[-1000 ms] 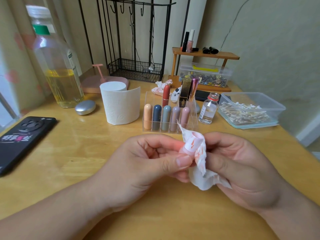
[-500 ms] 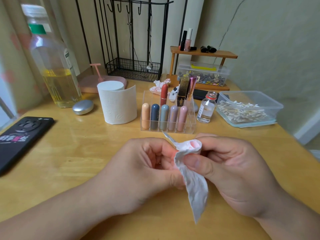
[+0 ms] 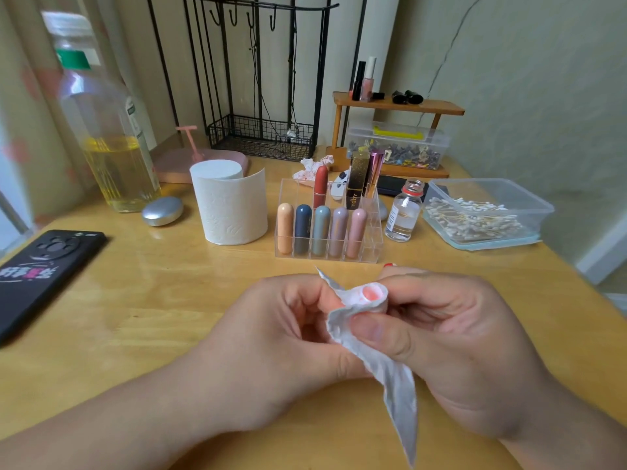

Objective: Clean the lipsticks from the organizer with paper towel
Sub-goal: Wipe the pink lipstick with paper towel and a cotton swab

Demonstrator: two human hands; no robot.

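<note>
Head view: your two hands meet just above the table (image 3: 163, 300), in front of the clear organizer (image 3: 371, 247). Your right hand (image 3: 458, 351) curls round a pink lipstick (image 3: 370, 294) wrapped in a paper towel (image 3: 390, 374), thumb pressing the towel against it; only the lipstick's pink end shows. Your left hand (image 3: 281, 337) has its fingers curled, pinching the towel's left side. The towel's loose tail hangs toward you. Five more lipsticks (image 3: 320, 228) stand upright in the organizer's front row.
</note>
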